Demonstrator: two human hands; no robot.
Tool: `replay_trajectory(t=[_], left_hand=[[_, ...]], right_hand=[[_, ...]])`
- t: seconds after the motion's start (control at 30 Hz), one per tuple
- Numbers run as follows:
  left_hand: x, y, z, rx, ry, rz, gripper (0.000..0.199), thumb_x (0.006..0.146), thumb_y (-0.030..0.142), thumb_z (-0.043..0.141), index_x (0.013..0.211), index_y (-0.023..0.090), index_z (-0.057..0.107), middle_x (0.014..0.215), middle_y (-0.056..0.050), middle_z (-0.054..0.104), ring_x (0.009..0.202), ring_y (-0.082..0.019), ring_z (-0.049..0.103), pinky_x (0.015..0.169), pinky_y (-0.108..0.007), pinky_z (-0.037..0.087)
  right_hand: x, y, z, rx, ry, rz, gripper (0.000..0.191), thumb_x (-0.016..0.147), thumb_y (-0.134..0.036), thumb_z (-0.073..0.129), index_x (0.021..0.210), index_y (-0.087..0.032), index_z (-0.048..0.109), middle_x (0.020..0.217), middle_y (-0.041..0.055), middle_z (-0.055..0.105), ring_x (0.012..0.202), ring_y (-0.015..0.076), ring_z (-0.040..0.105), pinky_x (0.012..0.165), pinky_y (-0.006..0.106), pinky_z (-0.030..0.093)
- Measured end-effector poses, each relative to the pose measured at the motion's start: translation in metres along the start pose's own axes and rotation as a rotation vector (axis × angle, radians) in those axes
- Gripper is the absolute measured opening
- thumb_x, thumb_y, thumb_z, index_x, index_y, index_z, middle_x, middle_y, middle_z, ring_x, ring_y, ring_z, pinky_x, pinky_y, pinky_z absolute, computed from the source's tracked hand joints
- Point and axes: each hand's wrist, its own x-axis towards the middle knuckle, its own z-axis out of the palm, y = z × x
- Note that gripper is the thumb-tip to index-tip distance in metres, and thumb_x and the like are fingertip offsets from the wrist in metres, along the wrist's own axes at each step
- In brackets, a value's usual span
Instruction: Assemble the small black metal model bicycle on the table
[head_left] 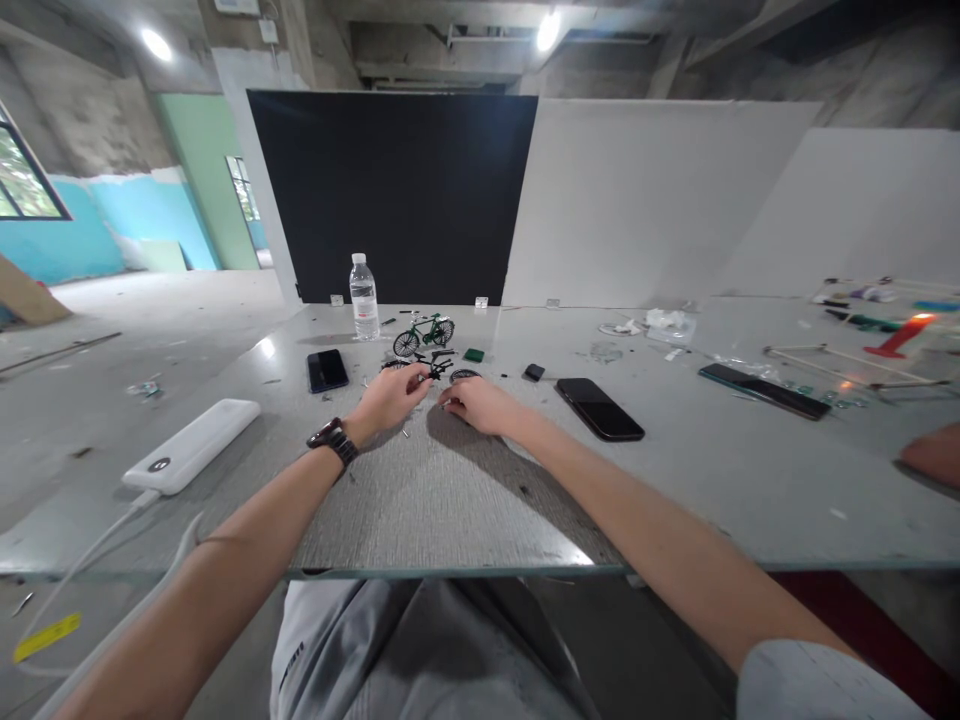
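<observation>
Item: small black bicycle model parts (433, 370), lying on the grey table (465, 500) at centre frame, just beyond both hands. Left hand (390, 397), with a dark wristwatch (334, 440) on the wrist, reaches in from the lower left; its fingertips close in a pinch on the black frame piece, though the exact grip is too small to confirm. Right hand (480, 403) rests knuckles-up just beside it, fingers curled down onto the table surface near a loose black wheel (464, 375); whether it holds anything, I cannot tell. Behind the parts, toward upper centre: a finished green bicycle model (424, 333) standing upright, a water bottle (364, 297) to its left, a small green square piece (473, 354) to its right. Left of the hands: a dark phone (327, 370) lying flat and a white power bank (193, 444) with its cable running off the lower left edge. Right of the hands: a second dark phone (599, 408) and a small black object (533, 372). Far right edge: another person's hand (931, 455) and thin rods. Handling note, as judgement: parts this fine want a light fingertip pinch, the other hand steadying the piece low against the table, loose bits kept clear of the edge.
</observation>
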Motion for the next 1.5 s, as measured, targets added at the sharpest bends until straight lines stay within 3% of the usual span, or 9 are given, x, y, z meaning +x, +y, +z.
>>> replay_trajectory(t=[0.7, 1.03, 1.27, 1.5], left_hand=[[0.002, 0.000, 0.001, 0.002, -0.112, -0.028, 0.027, 0.104, 0.038, 0.051, 0.091, 0.020, 0.066, 0.064, 0.001, 0.056, 0.059, -0.016, 0.048, 0.061, -0.030, 0.029], [0.000, 0.000, 0.006, -0.013, -0.139, 0.001, 0.027, 0.103, 0.037, 0.052, 0.096, 0.019, 0.071, 0.066, 0.001, 0.061, 0.061, -0.015, 0.052, 0.062, -0.029, 0.032], [0.001, -0.001, 0.005, -0.018, -0.146, -0.012, 0.024, 0.101, 0.034, 0.053, 0.096, 0.019, 0.071, 0.068, 0.001, 0.063, 0.061, -0.015, 0.051, 0.063, -0.029, 0.031], [0.001, 0.002, 0.003, -0.022, -0.171, -0.009, 0.026, 0.102, 0.037, 0.051, 0.094, 0.020, 0.069, 0.069, 0.000, 0.063, 0.061, -0.015, 0.053, 0.062, -0.029, 0.031]], right_hand=[[-0.001, -0.006, -0.007, -0.066, -0.076, 0.016, 0.030, 0.104, -0.017, 0.060, 0.122, -0.021, 0.083, 0.117, 0.0122, 0.081, 0.110, 0.0277, 0.072, 0.089, 0.032, 0.051], [-0.002, -0.008, -0.006, 0.029, -0.050, 0.013, 0.021, 0.101, -0.015, 0.064, 0.104, -0.019, 0.084, 0.103, 0.0103, 0.081, 0.092, 0.0227, 0.071, 0.080, 0.030, 0.047], [-0.001, -0.008, -0.004, 0.008, -0.050, 0.001, 0.020, 0.102, -0.017, 0.064, 0.107, -0.018, 0.083, 0.104, 0.0114, 0.081, 0.095, 0.0237, 0.071, 0.081, 0.030, 0.046], [-0.002, -0.011, -0.004, 0.043, -0.051, 0.026, 0.016, 0.103, -0.021, 0.066, 0.104, -0.018, 0.081, 0.096, 0.0102, 0.079, 0.083, 0.0210, 0.068, 0.069, 0.028, 0.040]])
